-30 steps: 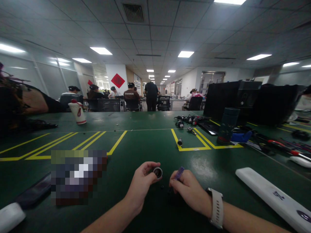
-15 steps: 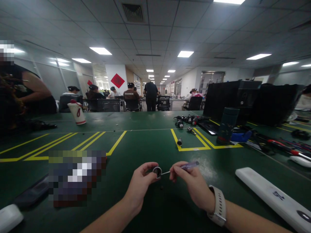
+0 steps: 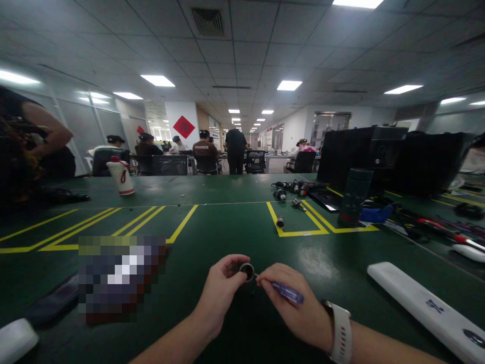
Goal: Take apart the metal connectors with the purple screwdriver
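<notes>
Between the thumb and fingers of my left hand is a small round metal ring-shaped part, its dark opening turned toward the right. My right hand pinches a screwdriver with a clear purple handle, which slants down to the right across the fingers. Its thin shaft reaches left to the rim of the metal part; whether the tip is inside I cannot tell. A tiny dark piece lies on the green table just below the part.
Ahead on the right lie a metal connector and several more connectors. A dark bottle stands by black computer cases. A long white case is at the right, a cup at the far left. People sit beyond.
My right hand has turned and shifted slightly left and down, swinging the screwdriver's handle from pointing up-right to down-right. The metal part stays in my left hand. A person at far left moved left.
</notes>
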`<state>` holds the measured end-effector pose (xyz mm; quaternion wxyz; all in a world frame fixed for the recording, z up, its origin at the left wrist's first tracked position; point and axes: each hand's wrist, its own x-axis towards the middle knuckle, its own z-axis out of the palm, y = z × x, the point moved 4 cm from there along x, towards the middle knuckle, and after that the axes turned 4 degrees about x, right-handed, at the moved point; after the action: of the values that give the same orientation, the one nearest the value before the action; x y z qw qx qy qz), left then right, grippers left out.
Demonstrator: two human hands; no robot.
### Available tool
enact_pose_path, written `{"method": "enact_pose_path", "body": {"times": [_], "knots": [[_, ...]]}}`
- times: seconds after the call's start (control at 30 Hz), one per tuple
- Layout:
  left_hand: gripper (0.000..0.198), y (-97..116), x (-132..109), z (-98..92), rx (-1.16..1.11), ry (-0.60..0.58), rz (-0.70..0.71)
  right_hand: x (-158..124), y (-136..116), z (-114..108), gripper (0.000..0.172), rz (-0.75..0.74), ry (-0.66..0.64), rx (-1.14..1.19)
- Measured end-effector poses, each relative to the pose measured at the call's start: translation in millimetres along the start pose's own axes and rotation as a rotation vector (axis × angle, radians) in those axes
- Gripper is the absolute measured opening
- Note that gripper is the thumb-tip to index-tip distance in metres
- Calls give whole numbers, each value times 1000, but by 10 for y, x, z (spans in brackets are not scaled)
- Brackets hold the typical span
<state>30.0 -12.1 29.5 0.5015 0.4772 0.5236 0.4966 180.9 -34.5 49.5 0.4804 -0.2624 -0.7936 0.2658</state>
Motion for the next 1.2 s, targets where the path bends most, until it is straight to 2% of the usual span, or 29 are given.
{"method": "enact_pose_path", "body": {"times": [0.3, 0.77, 0.9, 1.03, 1.2], "knots": [[24, -19, -6, 0, 6, 4, 0, 15, 100, 9, 20, 138, 4, 50], [22, -102, 23, -12, 23, -3, 13, -3, 51, 47, 18, 131, 2, 35], [24, -97, 18, -12, 44, -3, 26, -3, 136, 71, 21, 234, 27, 146], [24, -51, 5, -17, 49, 57, 11, -13, 239, 96, 25, 382, 114, 350], [23, -17, 0, -19, 23, 76, 0, -28, 253, 107, 25, 355, 159, 348]]}}
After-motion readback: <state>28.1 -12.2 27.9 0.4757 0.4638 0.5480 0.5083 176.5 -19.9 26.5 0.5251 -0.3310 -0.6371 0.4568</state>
